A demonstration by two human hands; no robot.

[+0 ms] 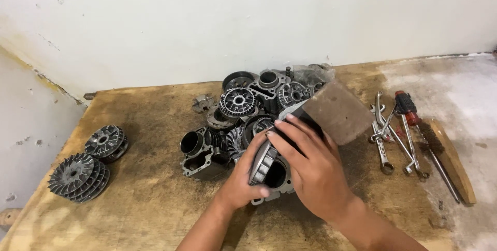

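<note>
left hand (243, 176) fingers closed on finned pulley disc (263, 160), held on edge near the parts pile (243, 108) | right hand (310, 165) fingers spread flat over the disc, steadying it | two sorted discs (85, 165) far left | wrenches (388, 137) right

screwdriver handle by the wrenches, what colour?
Red and black, on the screwdriver lying by the wrenches; head view shows it best.
</note>
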